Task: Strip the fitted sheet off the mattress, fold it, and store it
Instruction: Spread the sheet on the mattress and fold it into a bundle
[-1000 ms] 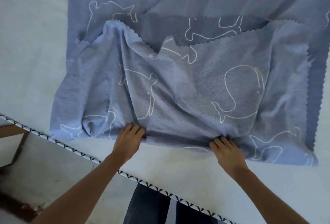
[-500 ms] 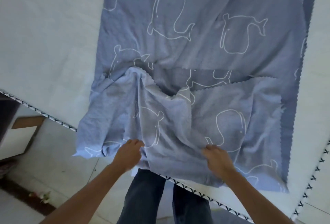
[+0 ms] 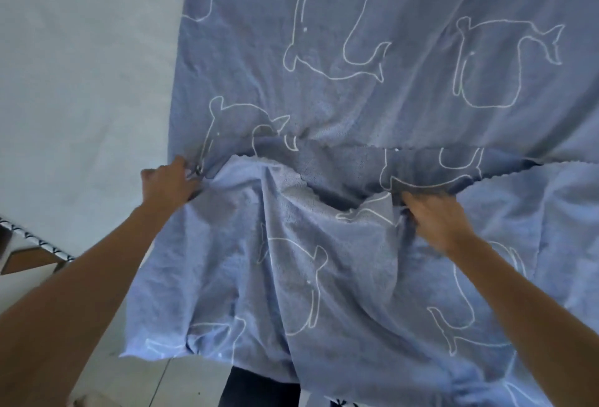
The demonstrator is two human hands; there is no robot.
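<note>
Two fists clamp the blue whale-print sheet point(image 3: 356, 34): your left hand point(image 3: 168, 183) bunches cloth at its left edge, and your right hand point(image 3: 437, 215) grips a fold near the middle. It lies on the white mattress point(image 3: 81, 66), its near part draped over the edge.

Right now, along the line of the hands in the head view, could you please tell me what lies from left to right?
Bare mattress → left hand → sagging edge of the sheet → right hand.
</note>
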